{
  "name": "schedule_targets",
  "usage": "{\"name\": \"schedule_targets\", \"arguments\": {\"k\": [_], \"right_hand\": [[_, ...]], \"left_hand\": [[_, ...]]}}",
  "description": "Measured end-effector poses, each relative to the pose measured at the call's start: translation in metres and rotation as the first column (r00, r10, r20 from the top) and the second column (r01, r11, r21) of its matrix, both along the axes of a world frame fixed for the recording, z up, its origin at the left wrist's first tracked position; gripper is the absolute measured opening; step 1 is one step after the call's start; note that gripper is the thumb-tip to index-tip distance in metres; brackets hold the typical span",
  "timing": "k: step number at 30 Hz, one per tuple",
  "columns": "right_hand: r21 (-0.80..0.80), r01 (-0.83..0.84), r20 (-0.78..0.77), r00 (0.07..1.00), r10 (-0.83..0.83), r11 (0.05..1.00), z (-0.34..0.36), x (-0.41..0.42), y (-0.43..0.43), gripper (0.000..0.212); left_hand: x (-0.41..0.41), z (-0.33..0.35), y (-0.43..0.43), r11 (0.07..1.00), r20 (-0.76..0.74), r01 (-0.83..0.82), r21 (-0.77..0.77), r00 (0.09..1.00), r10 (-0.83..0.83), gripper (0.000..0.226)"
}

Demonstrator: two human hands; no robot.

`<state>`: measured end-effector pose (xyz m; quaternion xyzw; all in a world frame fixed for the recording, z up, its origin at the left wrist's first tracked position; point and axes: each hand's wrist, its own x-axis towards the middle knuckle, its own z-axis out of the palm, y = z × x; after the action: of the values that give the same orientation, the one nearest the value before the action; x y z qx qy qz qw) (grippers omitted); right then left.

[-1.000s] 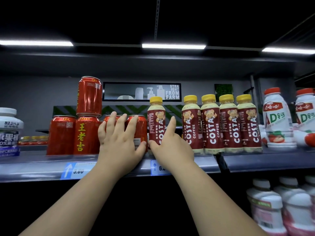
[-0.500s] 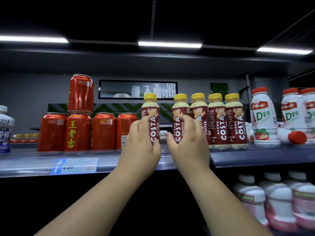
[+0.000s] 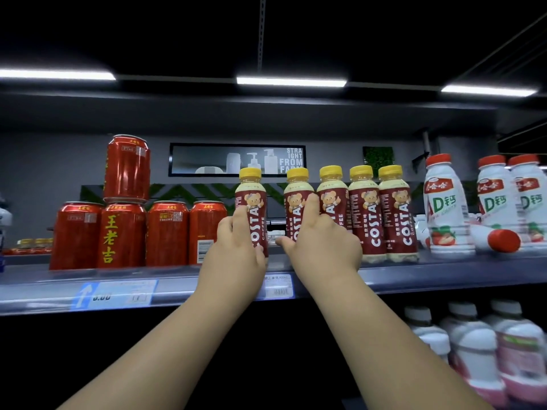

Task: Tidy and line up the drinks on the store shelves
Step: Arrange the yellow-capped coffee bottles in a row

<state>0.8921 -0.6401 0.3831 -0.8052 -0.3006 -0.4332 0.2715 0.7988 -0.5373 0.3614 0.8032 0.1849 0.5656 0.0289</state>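
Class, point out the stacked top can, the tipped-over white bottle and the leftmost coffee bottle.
Top can (image 3: 126,170): head view, red side.
Tipped-over white bottle (image 3: 503,241): head view, red cap.
Leftmost coffee bottle (image 3: 256,202): head view, upper label.

I see the red cans (image 3: 121,235) as metal with a glossy sheen that catches the lights. The coffee bottles (image 3: 367,214) look like plastic wrapped in slick printed film, topped by smooth yellow plastic caps (image 3: 331,172). The white bottles (image 3: 444,214) are opaque plastic with a duller finish. The shelf (image 3: 444,275) reads as smooth grey metal, and its paper price tags (image 3: 115,292) sit behind shiny clear plastic.
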Motion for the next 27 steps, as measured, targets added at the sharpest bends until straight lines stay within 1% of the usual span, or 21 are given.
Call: {"name": "schedule_targets", "arguments": {"k": [4, 7, 10, 13, 17, 18, 19, 22, 23, 27], "right_hand": [[-0.061, 0.003, -0.025, 1.0, -0.005, 0.998, 0.003, 0.002, 0.006, 0.094], [-0.061, -0.033, -0.068, 0.997, 0.029, 0.998, 0.001, 0.005, 0.01, 0.09], [-0.037, -0.062, -0.096, 0.994, 0.058, 0.997, 0.003, 0.005, 0.01, 0.088], [-0.013, -0.092, -0.088, 0.992, 0.09, 0.996, 0.003, 0.004, 0.008, 0.089], [0.015, -0.151, -0.096, 0.984, 0.152, 0.988, 0.005, -0.003, 0.001, 0.092], [0.014, -0.167, -0.096, 0.981, 0.167, 0.986, 0.006, -0.005, -0.001, 0.09], [0.01, -0.184, -0.091, 0.979, 0.184, 0.983, 0.006, -0.007, -0.003, 0.085], [-0.006, -0.248, -0.067, 0.967, 0.247, 0.969, 0.006, -0.007, -0.016, 0.059], [-0.002, -0.274, -0.05, 0.961, 0.274, 0.962, 0.004, -0.005, -0.023, 0.054], [0.089, -0.361, 0.119, 0.929, 0.35, 0.928, -0.016, 0.018, -0.054, 0.039]], "left_hand": [[0.002, 0.004, 0.0, 0.997, -0.078, -0.068, -0.025, 0.995, 0.066, 0.078], [0.004, 0.008, 0.0, 0.996, -0.105, -0.085, -0.036, 0.991, 0.081, 0.081], [0.004, 0.01, 0.001, 0.996, -0.102, -0.062, -0.059, 0.993, 0.056, 0.085], [0.004, 0.011, 0.003, 0.996, -0.093, -0.034, -0.086, 0.995, 0.026, 0.088], [0.007, 0.012, 0.004, 0.994, -0.068, 0.02, -0.107, 0.997, -0.028, 0.087], [0.009, 0.012, 0.004, 0.994, -0.06, 0.041, -0.103, 0.997, -0.047, 0.085], [0.01, 0.013, 0.005, 0.993, -0.053, 0.058, -0.102, 0.997, -0.064, 0.083], [0.014, 0.014, 0.006, 0.987, -0.04, 0.1, -0.125, 0.994, -0.106, 0.078], [0.014, 0.015, 0.006, 0.985, -0.036, 0.117, -0.131, 0.992, -0.123, 0.076], [0.013, 0.014, 0.01, 0.968, -0.028, 0.199, -0.15, 0.978, -0.205, 0.077]]}}
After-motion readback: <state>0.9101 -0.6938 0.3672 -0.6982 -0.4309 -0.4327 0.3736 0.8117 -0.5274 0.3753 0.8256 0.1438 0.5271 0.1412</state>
